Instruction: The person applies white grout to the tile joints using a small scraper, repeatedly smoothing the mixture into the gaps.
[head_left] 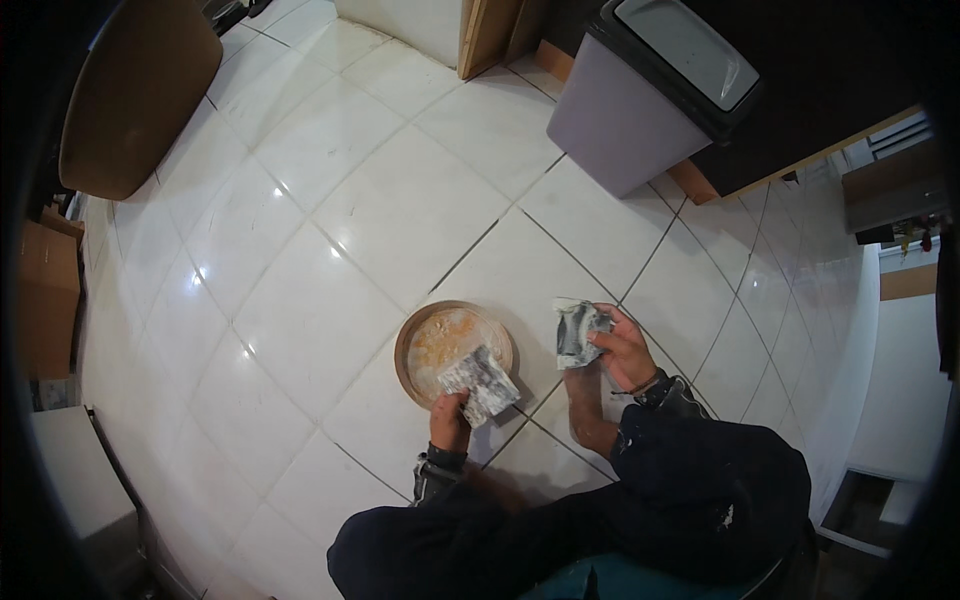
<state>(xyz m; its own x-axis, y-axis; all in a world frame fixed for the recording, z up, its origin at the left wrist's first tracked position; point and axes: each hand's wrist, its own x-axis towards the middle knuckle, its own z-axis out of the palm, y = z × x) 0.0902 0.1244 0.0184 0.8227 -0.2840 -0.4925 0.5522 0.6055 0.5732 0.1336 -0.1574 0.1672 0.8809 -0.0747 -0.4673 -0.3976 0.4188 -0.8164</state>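
**Both hands closed on crumpled sheets, low centre of frame**

Left hand (449,420), lower centre: curled shut around a grey-white crumpled sheet (480,383), pressing it onto the lower right rim of a round brown dish (408,340). Right hand (625,348), just right of centre: clenched on a second crumpled wad (578,330), lifted clear of the dish and off to its right, touching nothing else.

Dish flat on the white tiled floor (330,200), at the centre of the frame, pale orange residue spread across its inside. Sheet overlapping the rim, partly inside and partly hanging out over the tile.

Judged from the contact: a wiping stroke in hand, with most of the dish's inside not yet covered. Calls next for firm downward pressure through the left fingers and for something to keep the dish from sliding on the glossy tile; right hand near enough to steady the rim, but busy with its wad.

Around: grey swing-lid bin (640,100) at upper right, brown chair back (135,90) at upper left, cardboard box (45,290) at the left edge.
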